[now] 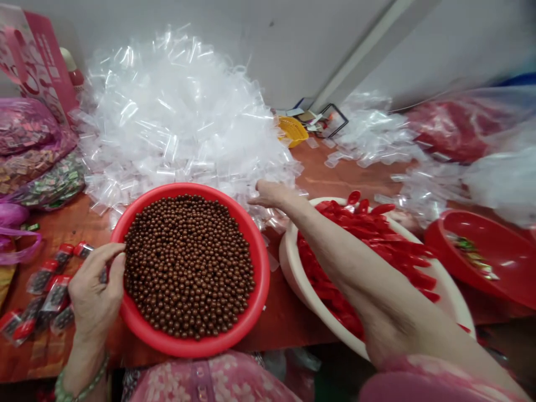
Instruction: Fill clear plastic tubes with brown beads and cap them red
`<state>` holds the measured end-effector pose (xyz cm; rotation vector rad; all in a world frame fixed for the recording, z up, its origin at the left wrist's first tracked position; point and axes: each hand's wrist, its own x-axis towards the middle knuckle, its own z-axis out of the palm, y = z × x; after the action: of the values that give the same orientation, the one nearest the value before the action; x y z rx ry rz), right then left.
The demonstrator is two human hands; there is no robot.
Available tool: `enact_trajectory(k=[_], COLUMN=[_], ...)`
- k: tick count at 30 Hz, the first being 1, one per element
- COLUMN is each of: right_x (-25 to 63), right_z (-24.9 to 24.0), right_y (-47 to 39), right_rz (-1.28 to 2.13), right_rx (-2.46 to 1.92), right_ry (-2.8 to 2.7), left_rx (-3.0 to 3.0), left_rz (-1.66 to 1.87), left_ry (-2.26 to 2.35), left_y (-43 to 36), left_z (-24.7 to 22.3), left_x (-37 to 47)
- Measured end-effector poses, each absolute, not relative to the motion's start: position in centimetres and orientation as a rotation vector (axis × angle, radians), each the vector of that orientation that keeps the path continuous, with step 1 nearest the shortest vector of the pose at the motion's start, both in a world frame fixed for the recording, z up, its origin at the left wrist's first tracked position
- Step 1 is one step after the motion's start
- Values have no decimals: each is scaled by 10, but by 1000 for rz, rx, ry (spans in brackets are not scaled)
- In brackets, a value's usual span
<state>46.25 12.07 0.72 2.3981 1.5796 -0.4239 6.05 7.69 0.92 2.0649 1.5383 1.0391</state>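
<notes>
My left hand [97, 285] is at the left rim of the red basin [262, 268], its thumb and index finger bent close together; what they hold, if anything, I cannot make out. Small round brown balls [190, 268] fill the basin. Part of a dark-filled container shows behind my left fingers. Over the front edge of a big pile of clear plastic pieces [176, 111], my right hand [270, 194] has its fingers stretched out with nothing visible in them. My right forearm crosses above a cream basin [293, 273] of red plastic spoon-like pieces [377, 234].
Small red-capped containers [54, 296] lie at the left, below bags of wrapped pieces [54, 181]. A yellow basket [293, 131] stands behind the right hand. At the right are a red bowl [502, 251] with a few wrapped pieces and more clear plastic [377, 131].
</notes>
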Motion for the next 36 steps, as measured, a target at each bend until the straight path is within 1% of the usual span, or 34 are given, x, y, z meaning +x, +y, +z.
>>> enact_trajectory(k=[3, 7, 10, 12, 15, 18, 23, 26, 28, 33, 36], right_x=[463, 465, 454, 438, 410, 390, 376, 366, 354, 329, 330], right_z=[-2, 9, 23, 28, 26, 25, 36, 41, 39, 27, 24], right_y=[119, 100, 77, 61, 45, 39, 41, 47, 53, 67, 68], right_rz=[-422, -393, -545, -649, -641, -521, -370, -234, -209, -386, -596], right_rx=[2452, 2618, 2923, 2964, 2757, 2444, 1916, 1709, 1607, 1467, 1538], right_ry=[1531, 1588, 1990, 2357, 2727, 2836, 2761, 2563, 2439, 2434, 2528], left_rx=[2137, 2167, 2173, 2186, 2229, 2251, 2210, 2164, 2141, 2074, 2038], left_rz=[1000, 909, 828, 791, 687, 522, 342, 307, 297, 176, 86], left_ry=[1420, 1286, 1243, 1257, 1290, 1253, 1145, 1111, 1092, 1121, 1160], left_y=[75, 78, 80, 80, 78, 78, 84, 89, 93, 98, 98], left_z=[11, 9, 6, 3, -1, -4, -13, -18, -19, -14, -9], left_x=[73, 81, 83, 84, 87, 91, 97, 100, 105, 123, 128])
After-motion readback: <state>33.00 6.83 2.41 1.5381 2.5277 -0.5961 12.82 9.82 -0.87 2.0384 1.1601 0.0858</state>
